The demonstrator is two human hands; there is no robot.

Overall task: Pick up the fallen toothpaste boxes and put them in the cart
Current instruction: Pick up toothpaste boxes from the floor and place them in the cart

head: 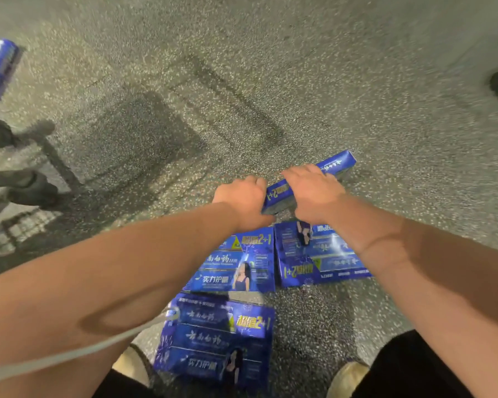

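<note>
Both bare forearms reach down to a blue toothpaste box [308, 182] held tilted on edge above the floor [242, 81].
Left hand [243, 196] has its grip closed on the box's near end, right hand [314, 191] clamped over its middle. Three more boxes lie flat below: one [236, 265], beside it another [319, 259], nearest a third [216, 340]. Shoes [347, 377] flank it.

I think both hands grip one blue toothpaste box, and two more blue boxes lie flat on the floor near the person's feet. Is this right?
Not quite: the head view shows three boxes flat on the floor, not two: one under the left forearm, one beside it, and one nearest the feet. The rest holds: the left hand and right hand grip one blue toothpaste box.
</note>
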